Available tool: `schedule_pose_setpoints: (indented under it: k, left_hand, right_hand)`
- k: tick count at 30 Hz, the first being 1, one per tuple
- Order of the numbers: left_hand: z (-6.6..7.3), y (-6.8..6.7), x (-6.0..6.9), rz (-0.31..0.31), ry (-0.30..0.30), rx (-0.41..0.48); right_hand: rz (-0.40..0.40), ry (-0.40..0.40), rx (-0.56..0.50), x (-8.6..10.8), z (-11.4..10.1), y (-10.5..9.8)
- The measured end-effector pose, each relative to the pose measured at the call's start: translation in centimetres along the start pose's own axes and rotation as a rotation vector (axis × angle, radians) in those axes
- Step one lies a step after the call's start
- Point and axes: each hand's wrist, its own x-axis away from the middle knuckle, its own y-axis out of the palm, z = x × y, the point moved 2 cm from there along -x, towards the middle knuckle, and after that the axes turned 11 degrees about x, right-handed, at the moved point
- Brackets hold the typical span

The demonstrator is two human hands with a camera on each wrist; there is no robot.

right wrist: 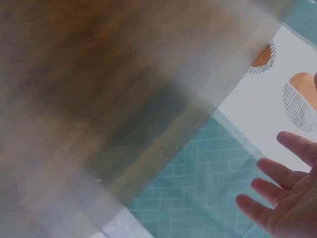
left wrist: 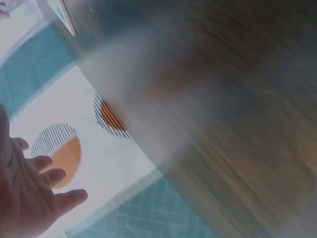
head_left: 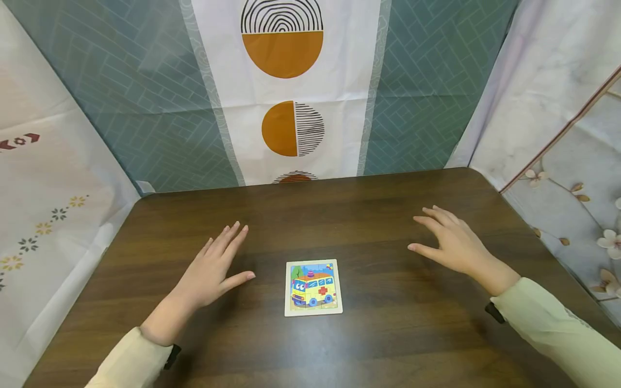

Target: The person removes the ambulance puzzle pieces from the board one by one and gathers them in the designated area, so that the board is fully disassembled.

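Cream puzzle (head_left: pixel 314 288): between left hand (head_left: pixel 207 276) and right hand (head_left: pixel 452 242); probably light, stiff.
Frame (head_left: pixel 313 312): grip opposite edges.
Both hands: fingers spread, holding nothing.

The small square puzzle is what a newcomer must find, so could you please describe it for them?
On the dark brown table, look between the left hand and the right hand, nearer the left. The puzzle lies flat there, a small square with a pale border. Its printed yellow ambulance with cartoon eyes and a red cross sets it apart from the plain brown surface around it.
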Motion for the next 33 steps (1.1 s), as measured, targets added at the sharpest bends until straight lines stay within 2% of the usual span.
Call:
schedule_pose_setpoints:
  k: [8, 18, 25, 33]
  left_hand:
    - [2.8, 0.8, -0.8, -0.015, 0.194, -0.055]
    - [5.8, 2.6, -1.1, -0.103, 0.372, -0.051]
    - [7.2, 3.9, -1.7, -0.182, 0.438, -0.103]
    - [8.0, 5.2, -2.1, -0.291, 0.459, -0.064]
  right_hand:
    - [0.045, -0.062, -0.042, -1.7, -2.0, -0.8]
    - [0.037, -0.088, -0.128, -3.3, -4.3, -0.7]
    - [0.027, -0.106, -0.173, -4.3, -6.1, -0.5]
    - [0.009, -0.154, -0.241, -5.4, -8.6, -0.1]
